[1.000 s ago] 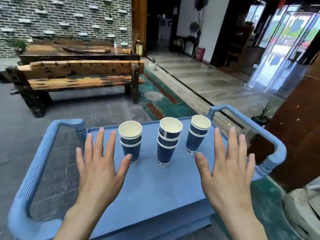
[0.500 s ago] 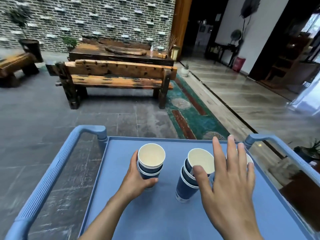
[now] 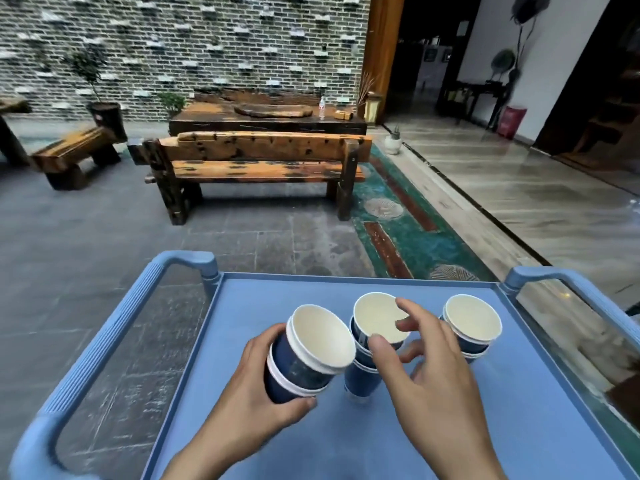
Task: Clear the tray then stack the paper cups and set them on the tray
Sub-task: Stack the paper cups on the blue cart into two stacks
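On the blue tray (image 3: 433, 427) of the cart in front of you stand three short stacks of dark blue paper cups with white insides. At the far left, the cart's ribbed handle (image 3: 114, 327) curves up beside the tray's edge. Your left hand (image 3: 256, 403) is wrapped around the left stack (image 3: 308, 355), fingers behind it and thumb along its lower front; the stack is tipped to the right, its open mouth leaning toward the next one, and it looks lifted off the tray, though your hand hides its base. Just to the right, the middle stack (image 3: 367, 341) stands on the tray, touching or nearly touching the tilted rim beside it. Your right hand (image 3: 429, 372) is at this middle stack with the fingers spread and curled: the thumb rests at the near edge of the top cup's rim and the forefinger reaches over its mouth, a loose pinch rather than a firm hold, and you cannot tell whether it has truly closed on the cup. Farther right, apart from both hands, the right stack (image 3: 472, 323) stands upright near the tray's right edge. Beyond the cart, a worn wooden bench (image 3: 256, 161) sits on the stone floor before a brick wall (image 3: 173, 46).
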`<state>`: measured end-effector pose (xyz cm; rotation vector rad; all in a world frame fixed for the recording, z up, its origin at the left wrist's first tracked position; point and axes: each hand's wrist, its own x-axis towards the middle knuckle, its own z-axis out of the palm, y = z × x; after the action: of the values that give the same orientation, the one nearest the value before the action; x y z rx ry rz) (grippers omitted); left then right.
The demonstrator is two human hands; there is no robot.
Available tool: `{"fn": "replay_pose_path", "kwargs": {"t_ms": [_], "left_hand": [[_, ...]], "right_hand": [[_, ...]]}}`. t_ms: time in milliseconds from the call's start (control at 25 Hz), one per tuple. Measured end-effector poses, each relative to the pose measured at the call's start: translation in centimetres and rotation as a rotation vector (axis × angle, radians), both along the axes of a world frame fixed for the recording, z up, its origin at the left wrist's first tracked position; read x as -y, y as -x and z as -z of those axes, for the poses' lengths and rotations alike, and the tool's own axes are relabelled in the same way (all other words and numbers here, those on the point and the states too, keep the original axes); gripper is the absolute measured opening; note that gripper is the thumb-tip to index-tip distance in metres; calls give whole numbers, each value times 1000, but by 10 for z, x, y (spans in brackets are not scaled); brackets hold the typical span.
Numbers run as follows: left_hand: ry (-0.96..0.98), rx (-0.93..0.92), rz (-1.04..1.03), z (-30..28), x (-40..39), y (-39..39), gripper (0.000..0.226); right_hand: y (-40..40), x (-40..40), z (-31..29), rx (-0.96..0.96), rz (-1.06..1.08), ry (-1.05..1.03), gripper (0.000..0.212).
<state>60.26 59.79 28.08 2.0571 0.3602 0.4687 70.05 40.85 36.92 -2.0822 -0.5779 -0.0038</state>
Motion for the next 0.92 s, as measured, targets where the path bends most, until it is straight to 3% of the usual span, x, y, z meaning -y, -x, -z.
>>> {"fn": "replay_pose_path", "kwargs": {"t_ms": [200, 360, 440, 560, 680, 760, 920], "left_hand": [[-197, 2, 95, -20, 66, 9, 90], [-265, -71, 115, 5, 104, 2, 87], [-222, -94, 108, 22, 118, -2, 89], [-106, -93, 85, 41, 127, -6, 90], [-37, -61, 74, 46, 132, -17, 89], [-23, -38, 88, 46, 137, -27, 89], [-3, -44, 116, 47, 143, -37, 91]], "right_hand": [[-12, 37, 35, -240, -71, -31, 17], [-31, 86, 70, -348, 4, -147, 20], [-54, 125, 81, -429, 116, -302, 25], [-95, 195, 90, -441, 457, -489, 32], [-122, 233, 108, -279, 705, -195, 32], [-127, 232, 121, -193, 718, 23, 33], [-133, 221, 145, -215, 680, 70, 31]]}}
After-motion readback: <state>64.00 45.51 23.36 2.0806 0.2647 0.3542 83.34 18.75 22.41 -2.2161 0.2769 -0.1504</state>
